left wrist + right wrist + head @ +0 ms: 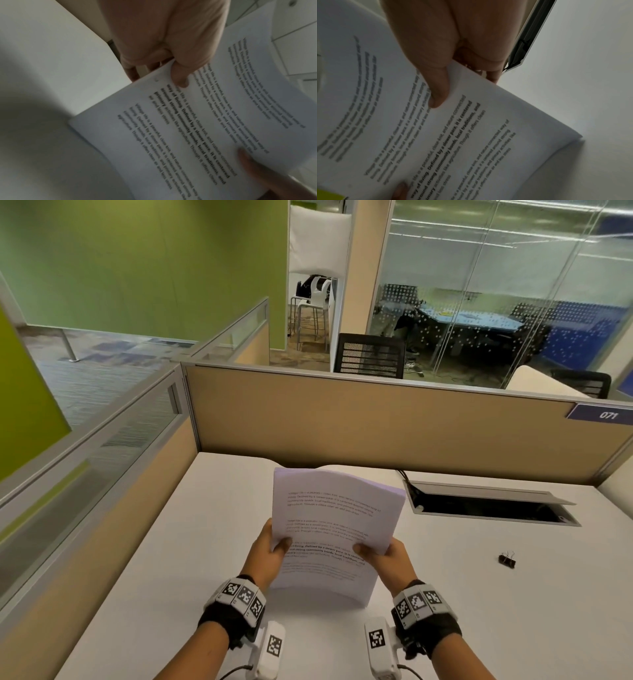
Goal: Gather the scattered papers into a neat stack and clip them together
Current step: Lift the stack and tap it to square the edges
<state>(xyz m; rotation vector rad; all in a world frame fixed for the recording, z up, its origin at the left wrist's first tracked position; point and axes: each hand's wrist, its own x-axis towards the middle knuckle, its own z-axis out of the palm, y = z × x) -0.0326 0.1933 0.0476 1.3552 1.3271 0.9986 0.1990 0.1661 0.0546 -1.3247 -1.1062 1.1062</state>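
A stack of printed white papers (329, 525) stands almost upright with its bottom edge on the white desk (171, 542), the sheets bowed. My left hand (272, 546) grips its left edge, thumb on the printed face and fingers behind. On the opposite edge my right hand (380, 553) holds it the same way. In the left wrist view the papers (197, 121) sit under the left hand's thumb (180, 75). The right wrist view shows the papers (453, 135) pinched by the right hand's thumb (436, 94). A black binder clip (507, 559) lies on the desk to the right, apart from both hands.
A cable tray (493, 503) with its lid raised is set into the desk behind and right of the papers. A tan cubicle partition (376, 419) closes the desk's far side and another runs along the left. Black office chairs stand beyond it.
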